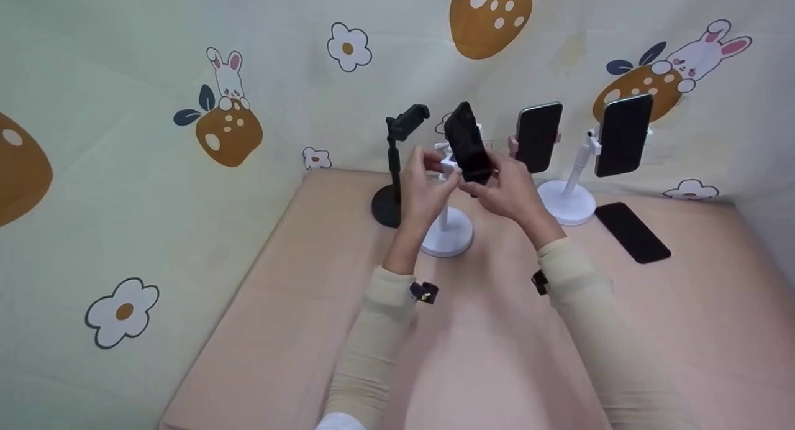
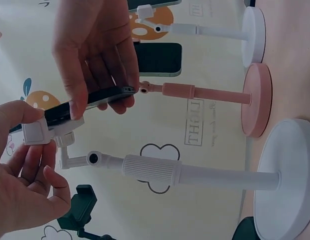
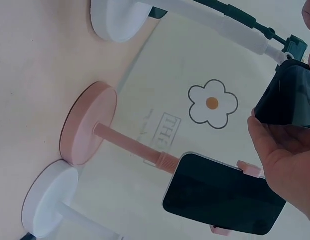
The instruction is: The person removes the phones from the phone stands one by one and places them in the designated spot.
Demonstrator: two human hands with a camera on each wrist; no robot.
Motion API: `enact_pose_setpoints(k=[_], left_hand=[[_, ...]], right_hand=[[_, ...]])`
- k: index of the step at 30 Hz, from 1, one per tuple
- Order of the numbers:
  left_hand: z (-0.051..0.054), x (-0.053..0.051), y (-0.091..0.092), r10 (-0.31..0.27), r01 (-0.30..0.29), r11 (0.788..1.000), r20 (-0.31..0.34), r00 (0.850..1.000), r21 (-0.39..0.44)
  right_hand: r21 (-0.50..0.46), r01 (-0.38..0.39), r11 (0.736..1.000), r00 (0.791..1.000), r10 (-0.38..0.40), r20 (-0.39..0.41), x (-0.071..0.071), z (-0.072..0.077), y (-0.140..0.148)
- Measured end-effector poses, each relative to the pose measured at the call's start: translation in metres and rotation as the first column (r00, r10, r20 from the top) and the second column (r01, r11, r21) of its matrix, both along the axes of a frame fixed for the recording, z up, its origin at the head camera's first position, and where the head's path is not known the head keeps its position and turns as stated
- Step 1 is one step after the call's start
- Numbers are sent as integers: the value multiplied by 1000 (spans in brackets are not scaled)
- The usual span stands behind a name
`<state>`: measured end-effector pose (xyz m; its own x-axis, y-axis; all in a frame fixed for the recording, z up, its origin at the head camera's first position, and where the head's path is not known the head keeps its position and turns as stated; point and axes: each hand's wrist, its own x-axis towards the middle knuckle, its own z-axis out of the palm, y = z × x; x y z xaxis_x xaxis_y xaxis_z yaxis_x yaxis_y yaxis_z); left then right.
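A black smartphone [image 1: 469,145] stands tilted at a white phone stand [image 1: 448,234]. My right hand [image 1: 512,191] grips its lower part, thumb on one side and fingers on the other in the left wrist view. With thumb and fingers, my left hand [image 1: 425,191] pinches the stand's white clamp [image 2: 36,132], which sits against the phone's edge. The stand's ribbed pole [image 2: 151,170] leads down to its round base. In the right wrist view the right hand's fingertips touch the phone [image 3: 287,97]; the left hand is mostly out of that frame.
Left of the hands is a black phone stand [image 1: 386,205] with no phone in its clamp. To the right, a pink stand [image 3: 90,125] and another white stand [image 1: 566,203] each hold a phone. Another phone [image 1: 633,232] lies flat on the table [image 1: 261,318]. A patterned cloth hangs behind.
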<state>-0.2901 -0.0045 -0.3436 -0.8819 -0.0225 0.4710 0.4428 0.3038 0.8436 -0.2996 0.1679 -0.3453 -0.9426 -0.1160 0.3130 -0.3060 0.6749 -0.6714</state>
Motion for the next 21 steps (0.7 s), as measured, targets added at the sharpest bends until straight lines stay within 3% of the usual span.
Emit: enact_pose_setpoints(k=[7, 13, 21], left_hand=[[-3, 1, 4, 57, -57, 998, -25, 998, 0], [-3, 1, 10, 120, -121, 992, -36, 992, -42], [-9, 4, 15, 205, -227, 963, -153, 967, -146]], right_hand=[[-158, -59, 986, 994, 72, 78, 3, 0, 3], [-187, -72, 980, 993, 88, 78, 3, -1, 6], [-244, -98, 965, 992, 115, 58, 4, -2, 6]])
